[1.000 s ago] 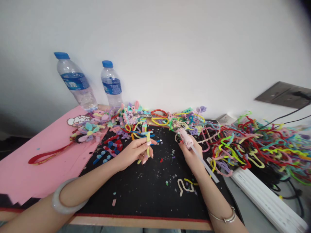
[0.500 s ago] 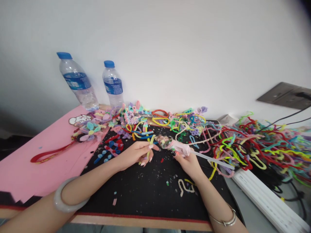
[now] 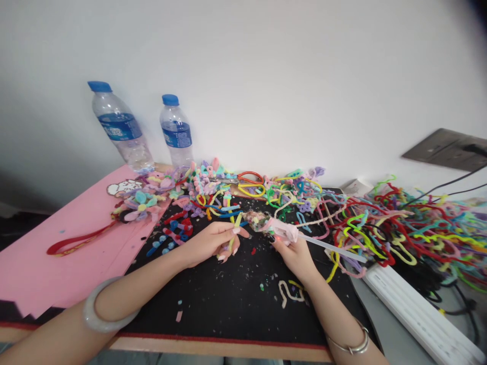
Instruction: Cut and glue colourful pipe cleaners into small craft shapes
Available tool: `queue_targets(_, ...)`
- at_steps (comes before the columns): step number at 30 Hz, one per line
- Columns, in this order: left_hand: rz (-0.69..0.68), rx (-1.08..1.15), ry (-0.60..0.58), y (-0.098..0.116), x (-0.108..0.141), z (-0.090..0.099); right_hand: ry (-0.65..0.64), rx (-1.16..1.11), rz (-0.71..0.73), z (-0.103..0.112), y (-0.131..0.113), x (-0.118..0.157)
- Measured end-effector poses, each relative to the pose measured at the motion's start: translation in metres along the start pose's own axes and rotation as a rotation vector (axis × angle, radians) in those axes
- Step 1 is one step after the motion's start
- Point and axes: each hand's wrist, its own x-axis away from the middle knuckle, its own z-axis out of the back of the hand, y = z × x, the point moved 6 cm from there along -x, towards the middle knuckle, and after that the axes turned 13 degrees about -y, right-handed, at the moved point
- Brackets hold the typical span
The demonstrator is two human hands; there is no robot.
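Glue gun (image 3: pixel 285 231), pale pink, lying across the closed fingers of the right hand (image 3: pixel 299 254); tip fuzz-coated and pointed toward the left hand, translucent glue stick (image 3: pixel 335 248) projecting from the rear. Pipe cleaner (image 3: pixel 238 221), yellow-green, one, pinched between thumb and fingers of the left hand (image 3: pixel 217 240), upper end just beside the gun's tip; whether the two touch cannot be told. Black mat (image 3: pixel 213 304), red-edged, beneath both hands, strewn with small scraps. Cream pipe-cleaner piece (image 3: pixel 282 294), bent, on the mat near the right forearm. Scissors (image 3: pixel 250 183), one handle loop red, the other yellow, among fuzzy pieces beyond the hands. Loose pipe cleaners (image 3: pixel 399 223), many colours, tangled heap at right, beside a white power strip (image 3: pixel 418 314). Water bottles, two, blue-capped (image 3: pixel 176 132), by the wall. Pink sheet (image 3: pixel 76 243), at left, bearing a red strap (image 3: pixel 81 241).
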Motion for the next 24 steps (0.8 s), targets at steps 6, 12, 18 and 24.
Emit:
queue_targets(6, -0.022, 0.033, -0.012, -0.0017, -0.0002, 0.0011, 0.003, 0.003, -0.008, -0.0001, 0.0014, 0.0005)
queue_targets(12, -0.029, 0.03, -0.012, -0.0013, 0.0003, 0.001, 0.006, 0.006, -0.009, 0.0003, 0.0016, 0.0002)
queue_targets(18, -0.027, 0.044, -0.018, -0.0022, 0.0001, 0.0013, 0.013, -0.018, -0.013, 0.0018, -0.001, -0.0014)
queue_targets(24, -0.041, 0.084, -0.023, -0.0019, 0.0004, 0.0005, 0.026, -0.059, -0.013, 0.0031, -0.0026, -0.0006)
